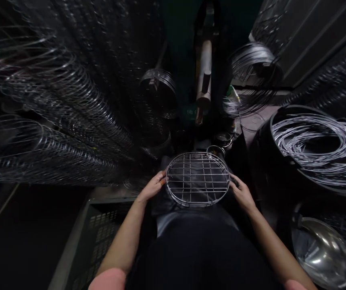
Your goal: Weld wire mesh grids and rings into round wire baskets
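A round wire rack (pixel 197 174) with crossing bars and a double rim lies level above my lap. My left hand (pixel 154 186) is closed on its left edge, with something orange-brown showing at the fingers. On the opposite edge, my right hand (pixel 242 192) grips the rim, the fingers partly hidden under it. Just beyond the rack's far edge, a small wire ring (pixel 216 150) is visible. Farther off, the pale cylindrical arm of a machine (pixel 205 76) points down toward me, ending in a copper-coloured tip.
Long stacks of wire rings (pixel 79 96) fill the left side. A dark green crate (pixel 84 225) stands at lower left. To the right are a drum holding loose wire rings (pixel 315 139) and a shiny metal bowl (pixel 324 249). More ring bundles (pixel 251 60) hang beside the machine.
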`<state>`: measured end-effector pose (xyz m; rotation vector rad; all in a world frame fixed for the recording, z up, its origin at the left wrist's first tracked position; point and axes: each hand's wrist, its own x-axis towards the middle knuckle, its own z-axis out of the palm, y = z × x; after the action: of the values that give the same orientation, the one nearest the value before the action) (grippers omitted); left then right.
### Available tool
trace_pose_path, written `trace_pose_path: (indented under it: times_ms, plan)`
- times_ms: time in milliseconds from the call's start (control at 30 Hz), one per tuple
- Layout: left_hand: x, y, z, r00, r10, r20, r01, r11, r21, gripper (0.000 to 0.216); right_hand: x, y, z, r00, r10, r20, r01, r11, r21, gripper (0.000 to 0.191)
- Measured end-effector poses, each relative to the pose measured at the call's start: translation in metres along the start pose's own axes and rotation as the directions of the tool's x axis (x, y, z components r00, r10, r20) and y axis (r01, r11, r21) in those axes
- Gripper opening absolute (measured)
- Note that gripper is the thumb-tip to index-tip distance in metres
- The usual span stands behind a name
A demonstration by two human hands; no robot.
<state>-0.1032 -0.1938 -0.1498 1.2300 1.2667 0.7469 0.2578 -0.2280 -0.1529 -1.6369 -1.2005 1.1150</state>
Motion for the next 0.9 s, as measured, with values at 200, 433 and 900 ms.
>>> trace_pose_path:
  times_ms: [200, 433, 900]
  plan:
    - [-0.010, 0.014, -0.018, 0.951, -0.040, 0.307, -0.084, 0.921, 0.381, 0.097, -0.003, -0.006, -0.017, 0.960, 0.029, 0.278, -0.008, 0.997, -0.077, 0.063]
    - [-0.016, 0.011, 0.015, 0.992, -0.021, 0.121, -0.073, 0.694, 0.716, 0.122, -0.010, -0.009, -0.023, 0.911, 0.002, 0.413, 0.053, 0.991, -0.122, 0.085]
    - [-0.013, -0.001, -0.007, 0.982, -0.032, 0.184, -0.063, 0.871, 0.488, 0.108, -0.012, 0.000, -0.021, 0.969, 0.133, 0.207, -0.169, 0.971, 0.169, 0.064]
